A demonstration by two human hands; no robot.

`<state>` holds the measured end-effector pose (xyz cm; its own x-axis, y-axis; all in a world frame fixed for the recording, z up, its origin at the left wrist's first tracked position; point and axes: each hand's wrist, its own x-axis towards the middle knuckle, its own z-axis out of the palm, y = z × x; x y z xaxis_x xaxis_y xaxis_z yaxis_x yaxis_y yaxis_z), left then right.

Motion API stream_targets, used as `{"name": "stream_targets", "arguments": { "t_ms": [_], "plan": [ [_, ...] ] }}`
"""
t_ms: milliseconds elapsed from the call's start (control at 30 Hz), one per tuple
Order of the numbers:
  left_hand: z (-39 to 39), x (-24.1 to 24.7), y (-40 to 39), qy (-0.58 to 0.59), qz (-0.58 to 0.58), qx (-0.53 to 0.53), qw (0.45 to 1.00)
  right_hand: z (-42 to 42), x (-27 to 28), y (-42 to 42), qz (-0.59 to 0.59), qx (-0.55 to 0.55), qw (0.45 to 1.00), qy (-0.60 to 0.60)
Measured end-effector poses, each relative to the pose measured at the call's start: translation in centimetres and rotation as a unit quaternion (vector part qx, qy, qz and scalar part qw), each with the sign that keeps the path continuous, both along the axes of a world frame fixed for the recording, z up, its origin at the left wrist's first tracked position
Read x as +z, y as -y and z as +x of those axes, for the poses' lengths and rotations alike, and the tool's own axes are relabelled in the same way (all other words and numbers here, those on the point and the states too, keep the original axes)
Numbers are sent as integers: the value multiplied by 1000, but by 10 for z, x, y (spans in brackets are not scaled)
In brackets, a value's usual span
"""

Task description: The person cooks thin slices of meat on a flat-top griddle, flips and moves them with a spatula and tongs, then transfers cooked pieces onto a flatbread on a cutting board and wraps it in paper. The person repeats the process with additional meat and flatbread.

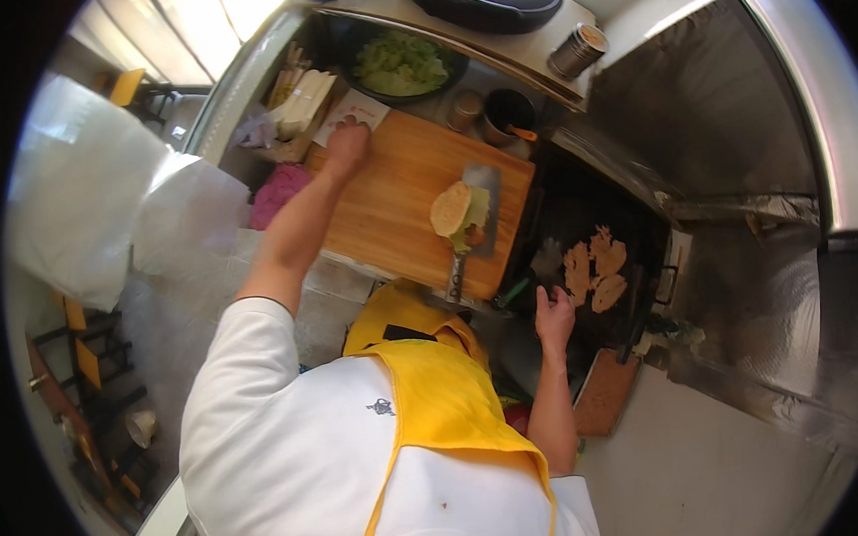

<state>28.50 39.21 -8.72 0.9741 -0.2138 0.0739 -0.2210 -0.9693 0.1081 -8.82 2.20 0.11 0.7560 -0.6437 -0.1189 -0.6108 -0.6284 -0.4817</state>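
Observation:
My left hand (348,143) reaches to the far left corner of a wooden cutting board (388,190), its fingers on a white paper packet (366,107) with printing; whether they grip it is hidden. On the board's right part, a round flatbread (450,207) with lettuce (478,211) and a browned filling lies over a wide metal spatula or cleaver (493,192), its handle towards me. My right hand (553,306) is at the near side of a dark griddle (579,216), apparently empty, fingers apart, beside several flat pieces of cooked meat (608,292).
Beyond the board stand a bowl of lettuce (404,65), a jar (464,110) and a dark pot (508,114) with an orange-handled utensil. A box of wrapped sticks (304,103) and a pink cloth (277,194) are left. A brown tray (604,397) lies near my right forearm.

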Motion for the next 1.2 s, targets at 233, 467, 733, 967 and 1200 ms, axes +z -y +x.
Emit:
{"name": "stream_targets", "arguments": {
  "t_ms": [233, 467, 733, 967, 1200],
  "plan": [
    [-21, 73, 7, -199, -336, 10, 921, 2, 40, -23, 169, -4, 982, 86],
    [-186, 119, 78, -539, -770, -39, 339, 71, 75, -85, 638, -38, 750, 170],
    [-197, 122, 93, -502, -745, 29, 440, 77, 79, -84, 615, 72, 780, 93],
    [-212, 129, 110, -468, -731, 37, 495, 58, 44, -80, 540, 45, 830, 133],
    [-248, 103, 132, -385, -592, -92, 702, 31, 13, -54, 525, -10, 851, -4]
  ]
}}
